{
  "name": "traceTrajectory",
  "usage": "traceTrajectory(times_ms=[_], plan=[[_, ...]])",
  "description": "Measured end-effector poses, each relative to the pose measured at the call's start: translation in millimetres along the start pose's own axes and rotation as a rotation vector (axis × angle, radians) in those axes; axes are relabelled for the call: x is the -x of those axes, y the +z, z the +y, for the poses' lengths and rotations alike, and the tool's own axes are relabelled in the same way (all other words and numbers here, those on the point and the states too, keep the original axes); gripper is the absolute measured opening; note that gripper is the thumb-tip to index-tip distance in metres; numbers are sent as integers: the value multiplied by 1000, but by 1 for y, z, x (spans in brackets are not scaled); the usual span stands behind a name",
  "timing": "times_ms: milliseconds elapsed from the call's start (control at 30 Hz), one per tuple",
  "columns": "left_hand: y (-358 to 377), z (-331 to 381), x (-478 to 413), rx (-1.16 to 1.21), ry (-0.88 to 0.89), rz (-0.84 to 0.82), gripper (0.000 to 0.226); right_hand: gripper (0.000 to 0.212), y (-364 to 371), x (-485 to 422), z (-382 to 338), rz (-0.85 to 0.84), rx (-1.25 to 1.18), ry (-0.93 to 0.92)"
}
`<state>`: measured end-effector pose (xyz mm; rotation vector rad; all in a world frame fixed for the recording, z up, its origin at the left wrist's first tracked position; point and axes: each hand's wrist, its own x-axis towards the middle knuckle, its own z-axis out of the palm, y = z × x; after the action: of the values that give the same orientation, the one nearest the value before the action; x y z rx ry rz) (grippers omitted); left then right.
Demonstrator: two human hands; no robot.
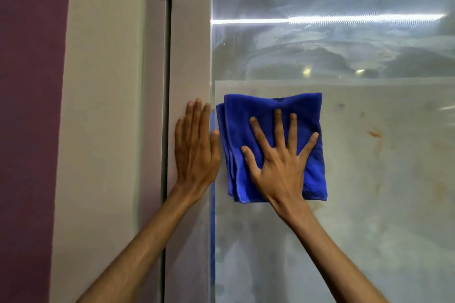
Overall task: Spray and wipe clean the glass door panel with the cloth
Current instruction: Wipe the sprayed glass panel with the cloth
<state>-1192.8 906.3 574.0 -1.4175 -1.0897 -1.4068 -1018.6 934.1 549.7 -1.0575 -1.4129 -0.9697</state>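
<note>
A folded blue cloth (pixel 307 120) lies flat against the glass door panel (pixel 369 155), near the panel's left edge. My right hand (pixel 278 157) presses on the cloth with fingers spread wide. My left hand (pixel 197 147) rests flat on the pale door frame (pixel 189 56), fingers together and holding nothing, its thumb at the edge of the glass. Smears and orange-brown marks show on the frosted lower glass to the right of the cloth. No spray bottle is in view.
A dark gap (pixel 167 81) runs down between the door frame and a cream jamb (pixel 103 106). A purple wall (pixel 29 106) fills the far left. Light reflections streak the upper glass.
</note>
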Motion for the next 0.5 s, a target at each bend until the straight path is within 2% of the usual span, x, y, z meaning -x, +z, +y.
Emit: traceTrajectory(times_ms=[100, 200, 267, 367, 500], plan=[[-1, -1, 5, -52, 11, -25, 55, 55, -6, 9, 18, -15, -4, -39], [-3, -5, 9, -59, 35, -43, 55, 56, -15, -46, 27, -15, -42, 129], [-3, -5, 10, -59, 29, -46, 55, 58, -18, -78, 22, -3, -59, 177], [-2, -4, 10, -62, 21, -50, 54, 57, -12, -73, 10, 19, -45, 62], [-4, -10, 20, -47, 7, -52, 53, 53, -5, 16, 14, 27, -154, -130]])
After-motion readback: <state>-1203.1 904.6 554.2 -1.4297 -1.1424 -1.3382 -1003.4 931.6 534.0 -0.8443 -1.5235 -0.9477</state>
